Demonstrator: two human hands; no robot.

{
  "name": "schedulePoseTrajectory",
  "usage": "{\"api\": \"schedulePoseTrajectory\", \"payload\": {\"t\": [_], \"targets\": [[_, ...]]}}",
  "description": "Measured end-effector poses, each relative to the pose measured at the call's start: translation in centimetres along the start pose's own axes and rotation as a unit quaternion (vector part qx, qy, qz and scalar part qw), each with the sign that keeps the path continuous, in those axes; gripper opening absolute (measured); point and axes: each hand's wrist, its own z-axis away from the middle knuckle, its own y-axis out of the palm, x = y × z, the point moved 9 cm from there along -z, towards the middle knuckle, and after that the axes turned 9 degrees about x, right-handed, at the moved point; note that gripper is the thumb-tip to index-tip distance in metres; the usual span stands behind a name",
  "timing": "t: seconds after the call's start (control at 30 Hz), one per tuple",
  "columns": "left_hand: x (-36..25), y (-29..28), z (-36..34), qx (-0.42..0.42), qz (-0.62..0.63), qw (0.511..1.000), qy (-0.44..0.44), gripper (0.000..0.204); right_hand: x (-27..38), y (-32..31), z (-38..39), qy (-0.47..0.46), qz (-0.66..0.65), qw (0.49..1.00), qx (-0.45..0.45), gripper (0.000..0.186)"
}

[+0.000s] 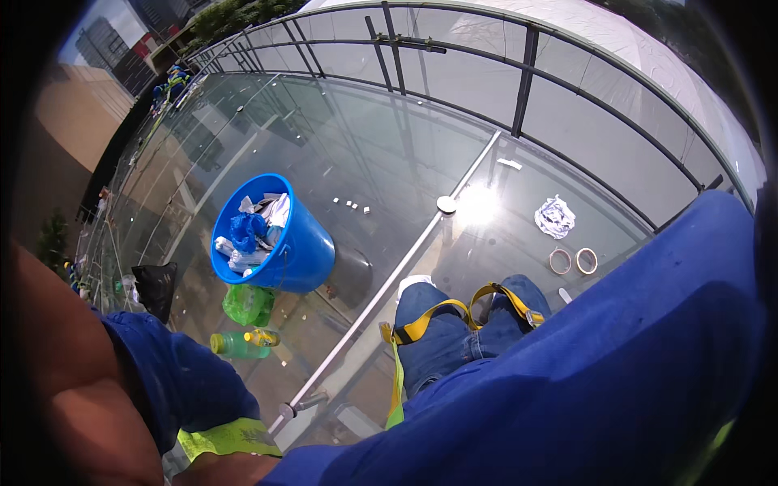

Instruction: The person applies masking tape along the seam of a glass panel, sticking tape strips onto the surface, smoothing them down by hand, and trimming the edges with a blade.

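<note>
Neither my left hand nor my right hand shows. A blue sleeve (616, 348) fills the lower right. At the lower left are bare skin and another blue sleeve (182, 368) with a lime-yellow band. My bent knees in jeans (425, 304), crossed by yellow harness straps (429, 321), rest on the glass panels. Ahead to the left stands a blue bucket (312, 247), filled with crumpled white paper and blue plastic (245, 231). Right of my knees lie a crumpled white ball (555, 217) and two tape rolls, one (560, 260) beside the other (587, 260).
By the bucket are a green plastic bag (247, 304), a greenish bottle (231, 345) and a small yellow bottle (262, 338). A black bag (156, 287) sits farther left. A pale joint strip (389, 273) divides the glass. Metal railing (527, 77) borders the far side; people (174, 79) work far left.
</note>
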Motion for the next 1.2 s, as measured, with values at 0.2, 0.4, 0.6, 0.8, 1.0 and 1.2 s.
{"api": "schedulePoseTrajectory", "payload": {"t": [0.2, 0.4, 0.6, 0.8, 1.0, 1.2], "targets": [[0.1, 0.3, -0.6, 0.028, -0.005, 0.999, 0.027, 0.085, 0.0, 0.7, 0.7, 0.030, 0.009, 1.000, -0.001, 0.030], [-0.4, -0.1, -1.4, 0.030, -0.015, 0.999, 0.018, 0.085, 0.8, 0.5, 1.0, 0.019, 0.028, 0.999, 0.002, 0.030], [-1.4, -0.1, -1.0, 0.026, -0.021, 0.999, 0.022, 0.084, 1.6, 0.5, 0.5, 0.029, 0.048, 0.998, 0.016, 0.030], [-2.8, -1.1, -1.2, 0.010, -0.021, 1.000, -0.001, 0.084, 3.6, -0.9, 0.7, 0.060, 0.117, 0.991, 0.037, 0.031], [-3.6, -0.9, 0.0, 0.017, -0.030, 0.999, -0.018, 0.083, 4.4, -0.6, -0.5, 0.069, 0.158, 0.985, 0.024, 0.031], [-4.7, -2.2, 1.2, -0.027, -0.042, 0.999, -0.021, 0.083, 6.0, -1.2, -0.8, 0.097, 0.222, 0.969, 0.048, 0.031]]}}
